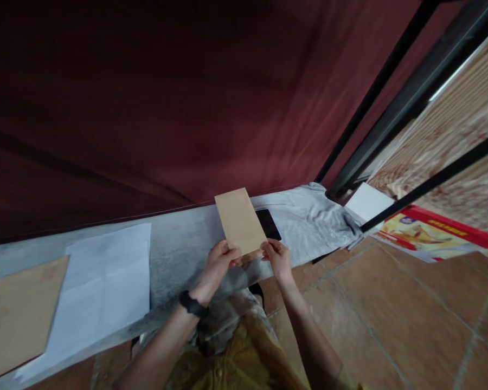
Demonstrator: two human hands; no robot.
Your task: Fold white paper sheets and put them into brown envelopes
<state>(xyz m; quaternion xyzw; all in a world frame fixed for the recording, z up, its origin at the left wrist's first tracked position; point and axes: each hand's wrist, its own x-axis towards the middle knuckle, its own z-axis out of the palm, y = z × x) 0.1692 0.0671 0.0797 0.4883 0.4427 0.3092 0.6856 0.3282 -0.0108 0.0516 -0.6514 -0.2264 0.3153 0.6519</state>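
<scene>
I have the left hand (220,257) and right hand (278,258) pinching a rectangular tan paper envelope (242,221) between their fingers.

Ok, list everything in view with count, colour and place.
Held envelope: one, tan, centre
Tablet or phone: one, black, partly behind envelope
Paper sheets: count unclear, white, left
Other envelope: one or more, tan, left
Cloth: one, grey, across middle
Curtain: one, dark red, behind
Bars: several, black, right
Box or board: one, white, right
Printed package: one, red-yellow, right
Patterned surface: one, beige, right
Floor tiles: several, brown, below
Shirt: one, mustard, bottom
Trousers: one pair, pale, bottom
Wristband: one, black, left wrist
Left hand: one, on envelope
Right hand: one, on envelope
</scene>
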